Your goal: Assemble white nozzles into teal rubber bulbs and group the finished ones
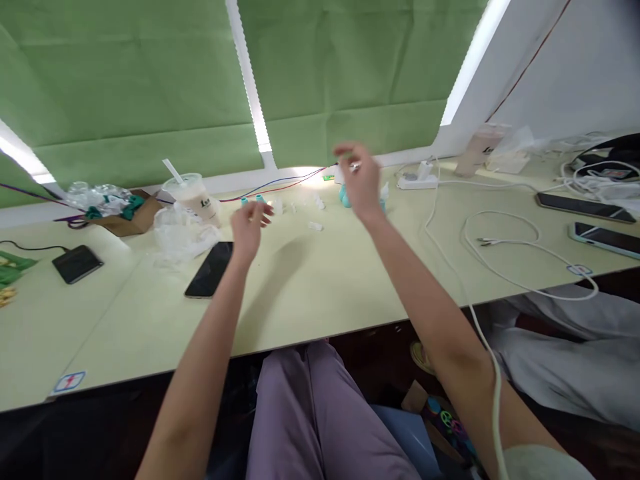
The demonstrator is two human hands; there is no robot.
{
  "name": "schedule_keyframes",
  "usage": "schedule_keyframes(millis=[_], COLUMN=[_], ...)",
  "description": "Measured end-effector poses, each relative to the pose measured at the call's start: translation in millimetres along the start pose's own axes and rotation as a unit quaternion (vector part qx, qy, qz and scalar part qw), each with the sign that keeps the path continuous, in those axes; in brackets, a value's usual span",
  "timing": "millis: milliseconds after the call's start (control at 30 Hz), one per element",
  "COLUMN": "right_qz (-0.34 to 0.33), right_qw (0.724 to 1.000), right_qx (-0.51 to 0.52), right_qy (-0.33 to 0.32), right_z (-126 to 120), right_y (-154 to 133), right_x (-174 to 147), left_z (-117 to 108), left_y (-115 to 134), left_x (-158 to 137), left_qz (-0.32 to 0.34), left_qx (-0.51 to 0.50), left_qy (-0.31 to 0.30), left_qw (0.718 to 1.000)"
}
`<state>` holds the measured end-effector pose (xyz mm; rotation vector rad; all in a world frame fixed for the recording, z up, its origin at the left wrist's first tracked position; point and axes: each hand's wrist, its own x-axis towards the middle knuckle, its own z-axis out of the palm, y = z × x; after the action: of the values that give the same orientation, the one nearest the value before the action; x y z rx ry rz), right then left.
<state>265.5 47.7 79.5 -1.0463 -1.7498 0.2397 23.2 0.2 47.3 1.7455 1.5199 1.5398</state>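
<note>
My left hand hovers over the table just in front of two small teal-topped pieces. Its fingers are loosely bent and apart, with nothing visible in them. Further right, my right hand is raised and somewhat blurred, its fingers curved with a gap between them; I see no object in it. Partly hidden behind it is a cluster of teal pieces. Between the hands, a small white translucent piece lies on the table, with several clear pieces farther back.
A black phone lies beside my left forearm, near a drink cup and a plastic bag. At the left stands a cardboard box. A power strip, white cable and two phones occupy the right. Another person's leg is nearby.
</note>
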Motion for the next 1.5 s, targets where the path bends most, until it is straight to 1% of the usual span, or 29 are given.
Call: schedule_keyframes(millis=[67,100,133,167,233,333,400,467,533,567,633,667,733,800,867,967,1033,1100,1167,1233,1267,1300,1367,1433,1500], right_qz=[0.077,0.116,0.141,0.153,0.16,0.157,0.159,0.164,0.179,0.188,0.202,0.203,0.199,0.203,0.228,0.285,0.312,0.301,0.253,0.195,0.172,0.153,0.134,0.136,0.142], right_qw=[0.996,0.989,0.981,0.975,0.965,0.951,0.944,0.944,0.955,0.963,0.974,0.974,0.961,0.946,0.933,0.905,0.894,0.901,0.928,0.958,0.967,0.97,0.966,0.956,0.949], right_qx=[-0.048,-0.079,-0.109,-0.136,-0.185,-0.245,-0.262,-0.257,-0.215,-0.173,-0.054,0.011,0.109,0.157,0.197,0.261,0.265,0.232,0.155,0.036,-0.023,-0.072,-0.136,-0.164,-0.17], right_qy=[-0.025,-0.046,-0.078,-0.087,-0.089,-0.105,-0.122,-0.123,-0.101,-0.089,-0.087,-0.102,-0.157,-0.197,-0.198,-0.177,-0.182,-0.211,-0.227,-0.206,-0.186,-0.173,-0.177,-0.2,-0.223], right_z=[30,45,59,71,89,103,105,105,105,106,110,115,125,137,145,150,149,145,140,135,132,130,129,132,139], right_y=[13,24,35,47,68,87,93,94,89,85,72,63,44,25,8,-10,-15,-14,-7,5,12,19,33,44,50], right_x=[8,8,8,8,8,13,17,19,20,20,18,17,12,5,-2,-11,-13,-11,-4,6,11,17,26,32,35], left_z=[11,16,20,23,24,20,19,20,22,24,26,27,28,28,26,23,23,24,25,25,25,24,23,22,21], left_y=[-20,-31,-41,-50,-63,-67,-65,-62,-60,-59,-59,-59,-60,-61,-63,-64,-65,-66,-67,-68,-68,-68,-68,-67,-65], left_x=[3,3,2,2,0,-2,-3,-4,-4,-4,-3,-3,-2,-1,-1,-1,-1,0,1,1,2,2,2,2,1], left_qz=[-0.051,-0.08,-0.106,-0.114,-0.095,-0.061,-0.056,-0.051,-0.042,-0.038,-0.032,-0.028,-0.019,-0.021,-0.036,-0.051,-0.044,-0.037,-0.038,-0.041,-0.044,-0.052,-0.078,-0.108,-0.114], left_qx=[0.007,0.018,0.031,0.051,0.068,0.101,0.122,0.138,0.15,0.153,0.144,0.132,0.096,0.058,0.027,-0.001,-0.01,-0.016,-0.018,-0.016,-0.018,-0.025,-0.046,-0.052,-0.03], left_qy=[-0.004,-0.002,0.009,0.012,0.005,-0.018,-0.029,-0.038,-0.046,-0.047,-0.046,-0.044,-0.04,-0.021,0.009,0.045,0.056,0.067,0.084,0.109,0.117,0.118,0.099,0.076,0.066], left_qw=[0.999,0.997,0.994,0.992,0.993,0.993,0.99,0.988,0.987,0.986,0.988,0.99,0.994,0.998,0.999,0.998,0.997,0.997,0.996,0.993,0.992,0.991,0.991,0.99,0.991])
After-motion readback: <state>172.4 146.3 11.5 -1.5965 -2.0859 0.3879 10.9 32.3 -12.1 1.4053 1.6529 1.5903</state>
